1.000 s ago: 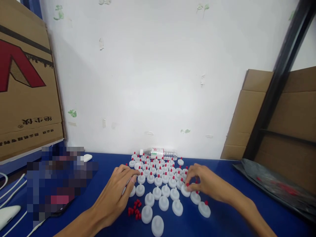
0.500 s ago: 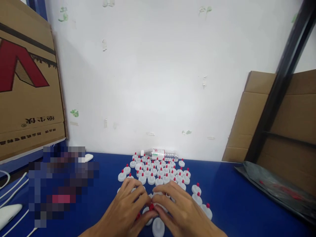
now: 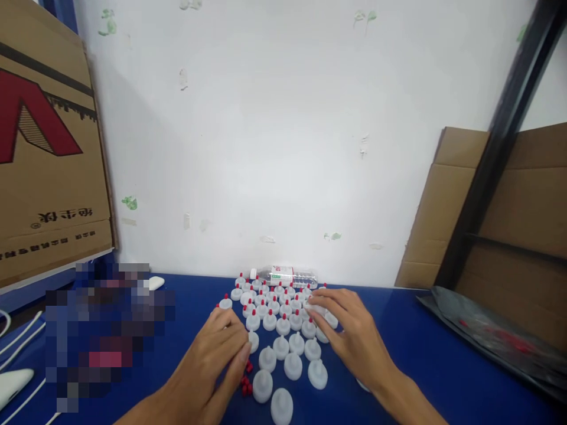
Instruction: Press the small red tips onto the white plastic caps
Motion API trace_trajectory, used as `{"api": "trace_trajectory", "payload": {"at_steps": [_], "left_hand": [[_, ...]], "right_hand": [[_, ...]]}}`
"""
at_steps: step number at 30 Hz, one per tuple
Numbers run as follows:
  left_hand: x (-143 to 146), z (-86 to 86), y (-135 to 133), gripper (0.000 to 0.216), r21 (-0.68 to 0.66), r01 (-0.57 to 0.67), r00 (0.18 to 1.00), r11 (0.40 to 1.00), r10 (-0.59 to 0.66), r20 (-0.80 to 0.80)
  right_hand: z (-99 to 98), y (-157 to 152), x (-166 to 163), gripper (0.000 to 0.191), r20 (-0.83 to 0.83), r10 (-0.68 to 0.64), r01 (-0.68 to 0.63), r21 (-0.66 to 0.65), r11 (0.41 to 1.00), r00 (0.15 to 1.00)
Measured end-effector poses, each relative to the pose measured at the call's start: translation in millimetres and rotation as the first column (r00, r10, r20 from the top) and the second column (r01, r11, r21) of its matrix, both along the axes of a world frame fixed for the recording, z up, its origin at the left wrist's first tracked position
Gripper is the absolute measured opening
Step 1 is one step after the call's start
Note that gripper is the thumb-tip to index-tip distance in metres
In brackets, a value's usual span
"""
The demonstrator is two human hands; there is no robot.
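Note:
Many round white plastic caps with nozzles stand on the blue table. The far ones wear small red tips, such as this red-tipped cap [image 3: 269, 320]. Closer to me are bare white caps [image 3: 293, 366] without red tips. My left hand [image 3: 217, 354] is closed at the left of the group, thumb against curled fingers beside a white cap [image 3: 253, 341]; what it pinches is hidden. Loose red tips [image 3: 246, 385] lie below its thumb. My right hand [image 3: 354, 330] reaches over the right side, thumb and fingers around a white cap [image 3: 316, 307] among the others.
A clear plastic bottle [image 3: 287, 276] lies along the wall behind the caps. On the left stand a large cardboard box [image 3: 48, 177] and white cables [image 3: 26, 348]. On the right are a dark plastic bag [image 3: 491, 336], folded cardboard [image 3: 436, 206] and a black post [image 3: 496, 141].
My hands were together over the near caps, around a red tip. Now they are apart: the right has moved away and right to the far caps, the left slightly left, uncovering bare caps and loose tips.

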State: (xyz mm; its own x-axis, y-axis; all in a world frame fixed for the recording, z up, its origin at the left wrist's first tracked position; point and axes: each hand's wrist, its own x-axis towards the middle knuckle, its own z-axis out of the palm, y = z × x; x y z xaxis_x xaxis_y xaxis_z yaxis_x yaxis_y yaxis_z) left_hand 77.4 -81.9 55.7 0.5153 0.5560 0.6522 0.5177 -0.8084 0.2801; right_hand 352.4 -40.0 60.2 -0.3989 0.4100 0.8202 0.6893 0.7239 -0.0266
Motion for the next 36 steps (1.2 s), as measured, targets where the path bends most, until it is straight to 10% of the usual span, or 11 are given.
{"api": "trace_trajectory", "payload": {"at_steps": [9,26,36], "left_hand": [[-7,-1.4,9,0.013,-0.054,-0.007,0.972,0.999,-0.006,-0.236],[-25,-8.7,21,0.009,0.095,-0.122,0.88,0.988,0.152,-0.45],[-39,14.6,29,0.025,0.078,-0.155,0.928,0.985,0.172,-0.331]], "right_hand": [[-6.9,-11,-20,0.011,-0.02,0.103,-0.105,-0.197,0.975,0.994],[8.3,22,-73,0.007,0.364,0.059,0.087,-0.371,0.924,0.93],[21.5,-17,3,0.022,0.18,-0.122,0.177,-0.328,0.928,0.976]]}}
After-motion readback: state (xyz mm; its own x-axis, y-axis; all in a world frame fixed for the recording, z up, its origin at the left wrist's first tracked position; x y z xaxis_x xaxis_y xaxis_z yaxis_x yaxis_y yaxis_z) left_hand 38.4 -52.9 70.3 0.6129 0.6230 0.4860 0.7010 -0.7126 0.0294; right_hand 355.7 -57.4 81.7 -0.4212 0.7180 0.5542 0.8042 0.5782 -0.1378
